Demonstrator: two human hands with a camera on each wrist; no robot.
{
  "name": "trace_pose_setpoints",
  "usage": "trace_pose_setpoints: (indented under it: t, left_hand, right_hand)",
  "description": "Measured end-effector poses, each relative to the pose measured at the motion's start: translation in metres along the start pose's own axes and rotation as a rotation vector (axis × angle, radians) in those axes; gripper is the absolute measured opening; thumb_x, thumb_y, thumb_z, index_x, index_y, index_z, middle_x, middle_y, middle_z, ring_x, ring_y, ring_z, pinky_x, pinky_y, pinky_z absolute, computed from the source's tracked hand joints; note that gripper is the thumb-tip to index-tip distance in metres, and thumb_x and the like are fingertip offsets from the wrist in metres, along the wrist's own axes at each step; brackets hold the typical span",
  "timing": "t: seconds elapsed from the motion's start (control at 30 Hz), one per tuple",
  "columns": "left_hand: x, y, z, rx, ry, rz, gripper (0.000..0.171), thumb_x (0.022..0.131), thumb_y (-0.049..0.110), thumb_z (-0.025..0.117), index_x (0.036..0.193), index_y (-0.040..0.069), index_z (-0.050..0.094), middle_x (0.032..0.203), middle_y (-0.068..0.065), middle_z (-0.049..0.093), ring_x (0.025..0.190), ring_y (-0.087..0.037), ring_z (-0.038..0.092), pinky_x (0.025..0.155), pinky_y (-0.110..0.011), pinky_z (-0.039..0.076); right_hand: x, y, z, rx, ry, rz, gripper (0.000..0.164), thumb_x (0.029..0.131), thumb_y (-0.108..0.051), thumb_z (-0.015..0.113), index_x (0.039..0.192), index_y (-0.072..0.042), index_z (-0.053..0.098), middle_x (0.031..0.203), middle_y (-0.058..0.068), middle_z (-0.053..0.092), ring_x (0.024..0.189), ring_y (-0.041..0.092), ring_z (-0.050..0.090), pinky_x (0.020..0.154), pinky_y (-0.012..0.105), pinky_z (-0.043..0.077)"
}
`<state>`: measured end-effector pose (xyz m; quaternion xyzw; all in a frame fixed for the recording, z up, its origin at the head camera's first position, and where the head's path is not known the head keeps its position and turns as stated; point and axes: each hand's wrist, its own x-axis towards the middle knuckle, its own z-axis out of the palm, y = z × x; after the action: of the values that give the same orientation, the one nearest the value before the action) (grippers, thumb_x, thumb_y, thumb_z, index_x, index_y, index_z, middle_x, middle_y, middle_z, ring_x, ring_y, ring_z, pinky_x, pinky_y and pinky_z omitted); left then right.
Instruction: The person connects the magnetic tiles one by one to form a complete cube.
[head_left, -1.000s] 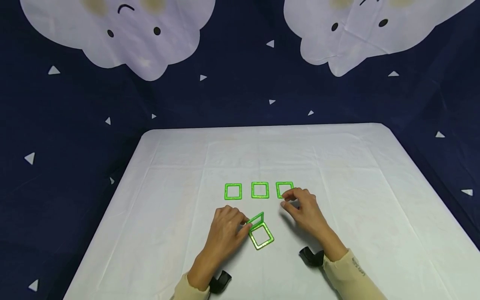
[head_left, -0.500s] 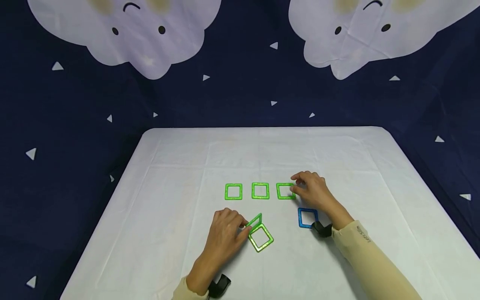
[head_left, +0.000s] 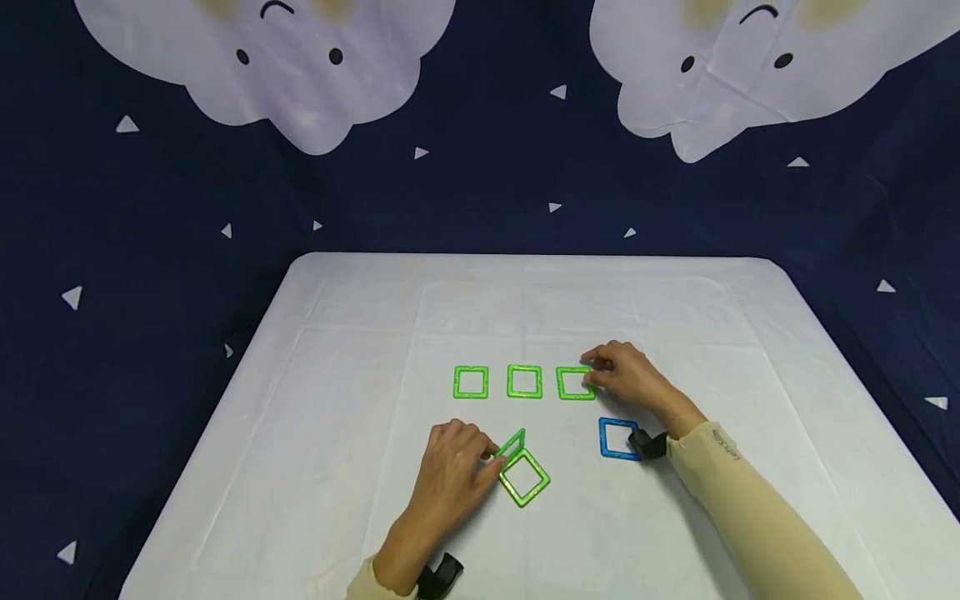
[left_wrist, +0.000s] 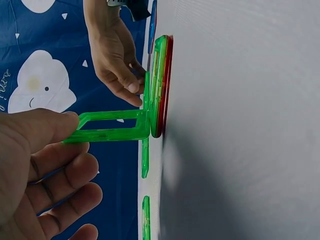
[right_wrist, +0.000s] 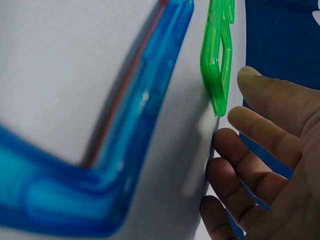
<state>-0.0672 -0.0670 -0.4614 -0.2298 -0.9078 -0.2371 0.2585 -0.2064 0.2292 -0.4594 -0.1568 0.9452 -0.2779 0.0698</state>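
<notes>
My left hand (head_left: 453, 471) pinches a green square magnetic tile (left_wrist: 107, 135) between thumb and forefinger. That tile stands raised, its lower edge against a flat green tile (head_left: 522, 502). Beneath the flat one, the left wrist view shows a red tile (left_wrist: 168, 85). My right hand (head_left: 630, 375) is at the right edge of another green tile (head_left: 575, 397) lying on the table. In the right wrist view its fingers are spread and loosely bent, with a small gap to that green tile. A blue square tile (head_left: 618, 455) lies near the right wrist, reddish on its underside.
Two more green tiles, one in the middle (head_left: 524, 395) and one at the left (head_left: 471, 396), continue the row on the white-covered table (head_left: 300, 433). Black wrist cameras hang below both wrists, the right one (head_left: 648, 444) overlapping the blue tile. A dark blue cloth (head_left: 480, 200) rises behind.
My right hand has moved up and right, from the near side of the right-hand green tile to its right edge, uncovering the blue tile. My left hand keeps its pinch almost unmoved.
</notes>
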Motion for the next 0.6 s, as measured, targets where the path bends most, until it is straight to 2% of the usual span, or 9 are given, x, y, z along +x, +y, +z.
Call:
trace_pose_setpoints:
  t: [0.3,0.6]
  left_hand:
    - [-0.0022,0.0015,-0.0011,-0.008,0.006,-0.016,0.018,0.070,0.029,0.082,0.077,0.021,0.067,0.069,0.012,0.058,0.071,-0.008,0.050,0.076,-0.028,0.041]
    - [-0.0055,0.0021,-0.0006,-0.083,-0.014,-0.078,0.018,0.069,0.028,0.082,0.079,0.021,0.068,0.073,0.012,0.061,0.072,-0.005,0.049,0.073,-0.025,0.038]
  right_hand:
    - [0.0011,0.0000,-0.0018,-0.052,-0.011,-0.028,0.029,0.082,-0.021,0.071,0.109,-0.010,0.070,0.095,0.005,0.061,0.087,0.021,0.046,0.079,0.038,0.031]
    - [0.0019,0.0015,0.0002,-0.045,-0.016,0.003,0.025,0.082,-0.020,0.071,0.104,-0.010,0.069,0.098,0.008,0.061,0.093,0.024,0.048,0.086,0.046,0.032]
